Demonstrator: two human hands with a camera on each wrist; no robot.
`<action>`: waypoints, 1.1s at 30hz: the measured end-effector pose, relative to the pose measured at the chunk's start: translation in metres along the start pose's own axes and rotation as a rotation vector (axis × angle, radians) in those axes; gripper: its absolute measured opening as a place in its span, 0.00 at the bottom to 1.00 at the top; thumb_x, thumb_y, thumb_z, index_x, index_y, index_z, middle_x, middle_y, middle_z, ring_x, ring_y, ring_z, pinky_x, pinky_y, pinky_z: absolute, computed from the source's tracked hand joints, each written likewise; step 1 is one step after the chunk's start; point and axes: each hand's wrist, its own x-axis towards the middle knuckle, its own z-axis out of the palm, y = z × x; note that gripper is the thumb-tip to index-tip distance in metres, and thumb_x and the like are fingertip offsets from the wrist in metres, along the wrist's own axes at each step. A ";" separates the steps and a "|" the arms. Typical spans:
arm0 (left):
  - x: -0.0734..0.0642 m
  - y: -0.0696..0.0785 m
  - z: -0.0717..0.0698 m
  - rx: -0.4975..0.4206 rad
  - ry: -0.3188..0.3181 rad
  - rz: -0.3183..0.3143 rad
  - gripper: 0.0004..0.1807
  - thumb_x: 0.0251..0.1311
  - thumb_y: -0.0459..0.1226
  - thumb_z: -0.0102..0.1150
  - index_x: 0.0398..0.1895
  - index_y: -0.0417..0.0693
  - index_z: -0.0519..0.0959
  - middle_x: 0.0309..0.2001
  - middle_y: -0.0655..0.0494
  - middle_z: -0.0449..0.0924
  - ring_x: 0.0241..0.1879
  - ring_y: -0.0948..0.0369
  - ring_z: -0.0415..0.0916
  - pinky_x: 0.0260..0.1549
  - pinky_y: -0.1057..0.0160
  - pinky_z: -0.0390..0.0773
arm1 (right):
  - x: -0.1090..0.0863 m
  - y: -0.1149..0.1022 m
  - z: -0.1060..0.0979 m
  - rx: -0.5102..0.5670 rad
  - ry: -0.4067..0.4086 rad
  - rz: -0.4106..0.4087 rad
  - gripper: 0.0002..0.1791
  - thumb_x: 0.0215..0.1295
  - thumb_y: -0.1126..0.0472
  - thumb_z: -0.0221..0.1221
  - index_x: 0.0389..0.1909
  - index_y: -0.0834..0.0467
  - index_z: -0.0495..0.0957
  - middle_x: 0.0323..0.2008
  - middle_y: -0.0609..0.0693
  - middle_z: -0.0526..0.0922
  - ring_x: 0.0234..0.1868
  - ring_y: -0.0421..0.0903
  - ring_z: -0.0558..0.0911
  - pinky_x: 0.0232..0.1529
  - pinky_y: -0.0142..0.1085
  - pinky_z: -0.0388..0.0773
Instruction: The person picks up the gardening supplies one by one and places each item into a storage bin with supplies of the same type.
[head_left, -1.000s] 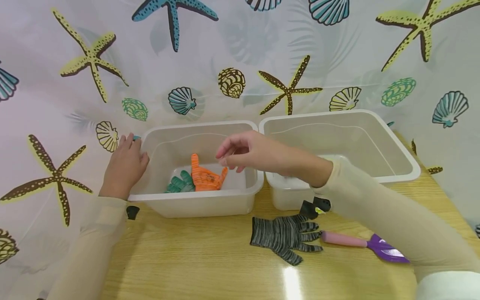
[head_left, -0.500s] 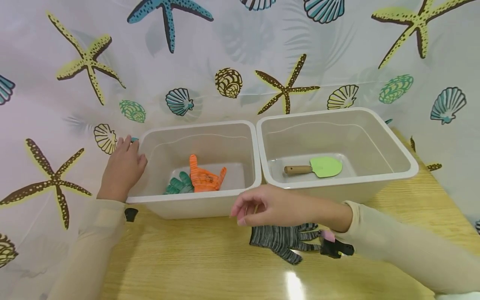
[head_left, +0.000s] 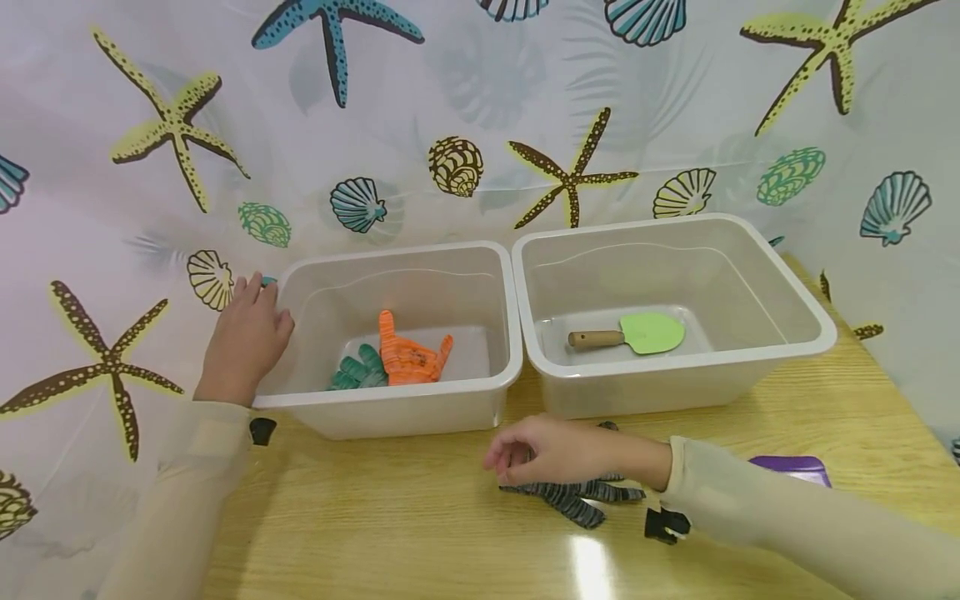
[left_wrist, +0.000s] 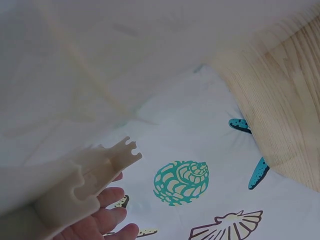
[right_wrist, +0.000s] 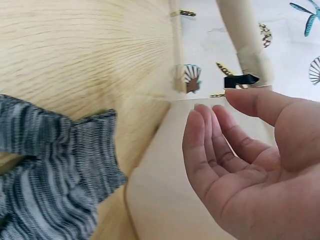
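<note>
My left hand (head_left: pixel 243 342) rests at the left rim of the left plastic bin (head_left: pixel 390 412), its fingers (left_wrist: pixel 112 197) mostly straight. How firmly it touches the bin, I cannot tell. Inside that bin lie an orange work glove (head_left: pixel 412 362) and a green glove (head_left: pixel 360 369). My right hand (head_left: pixel 551 452) hovers over a grey-striped glove (head_left: pixel 573 500) on the table, fingers loosely curled and holding nothing. In the right wrist view the striped glove (right_wrist: pixel 55 170) lies apart from the right hand (right_wrist: pixel 250 170).
A second bin (head_left: pixel 637 392) stands to the right, with a green hand trowel (head_left: pixel 652 333) inside. A purple trowel blade (head_left: pixel 795 468) shows behind my right forearm, its handle hidden. A shell-and-starfish curtain (head_left: pixel 405 125) hangs behind the wooden table (head_left: pixel 360 517).
My right hand has come back from above the left bin, down toward the striped glove. The green trowel, hidden by the right arm earlier, is now visible. The left hand stays put.
</note>
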 end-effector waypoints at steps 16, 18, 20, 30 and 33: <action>0.001 0.001 -0.001 -0.005 0.008 0.002 0.26 0.61 0.37 0.41 0.59 0.28 0.58 0.63 0.31 0.50 0.63 0.39 0.42 0.60 0.44 0.44 | 0.009 0.040 0.022 -0.269 0.082 0.061 0.12 0.55 0.62 0.58 0.41 0.58 0.77 0.36 0.45 0.77 0.33 0.36 0.75 0.35 0.27 0.74; 0.001 0.000 -0.001 -0.002 0.011 0.003 0.26 0.61 0.37 0.41 0.59 0.28 0.58 0.62 0.31 0.50 0.63 0.39 0.42 0.60 0.44 0.44 | 0.010 0.042 0.023 -0.302 0.089 0.060 0.12 0.54 0.62 0.59 0.40 0.58 0.76 0.35 0.45 0.76 0.34 0.38 0.75 0.35 0.27 0.74; 0.002 0.000 0.000 0.000 0.010 0.002 0.26 0.61 0.37 0.40 0.59 0.28 0.58 0.62 0.31 0.50 0.63 0.39 0.42 0.60 0.44 0.44 | 0.010 0.043 0.024 -0.332 0.095 0.064 0.12 0.53 0.62 0.59 0.40 0.58 0.76 0.34 0.44 0.75 0.34 0.39 0.74 0.35 0.26 0.73; 0.001 0.000 -0.001 -0.002 0.002 -0.006 0.26 0.61 0.37 0.40 0.59 0.27 0.58 0.62 0.31 0.50 0.63 0.39 0.41 0.60 0.44 0.44 | 0.013 0.046 0.033 -0.531 0.101 0.126 0.16 0.51 0.56 0.60 0.43 0.54 0.75 0.42 0.46 0.73 0.47 0.44 0.72 0.49 0.37 0.70; 0.000 0.001 -0.001 -0.003 0.001 -0.006 0.26 0.61 0.37 0.40 0.59 0.27 0.58 0.62 0.31 0.50 0.63 0.38 0.42 0.60 0.44 0.43 | 0.013 0.045 0.034 -0.560 0.104 0.145 0.16 0.51 0.55 0.61 0.42 0.53 0.74 0.41 0.46 0.71 0.45 0.44 0.72 0.46 0.38 0.72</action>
